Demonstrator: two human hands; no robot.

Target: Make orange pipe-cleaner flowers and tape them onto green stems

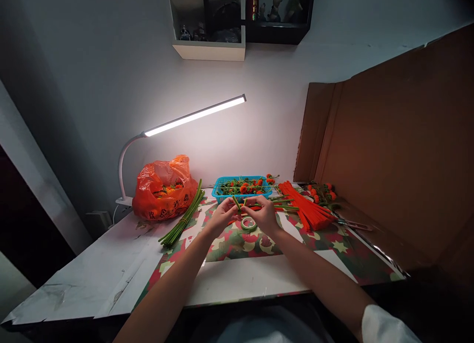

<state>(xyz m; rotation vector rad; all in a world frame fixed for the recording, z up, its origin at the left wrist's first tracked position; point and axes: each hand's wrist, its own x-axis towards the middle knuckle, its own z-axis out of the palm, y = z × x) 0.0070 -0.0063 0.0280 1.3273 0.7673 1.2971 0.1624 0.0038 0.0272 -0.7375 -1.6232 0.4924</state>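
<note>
Both of my hands meet above the middle of the table. My left hand (223,214) pinches a short green chenille stem (236,203), which looks bent, with one end pointing up. Close against it, my right hand (264,214) has its fingers closed on the same green piece. Fingertips partly cover the piece, so its full shape is hidden. Just below the hands lies a roll of green tape (249,223). Behind them stands a blue basket (222,197) holding orange pompom flowers (243,189) with green stems.
At left, a bundle of green stems (182,226) lies beside an orange plastic bag (163,205). A red-orange stem bundle (307,207) and scissors (353,225) lie at right, near more orange flowers (326,191). A lamp (196,116) lights the table; cardboard (392,150) walls the right side.
</note>
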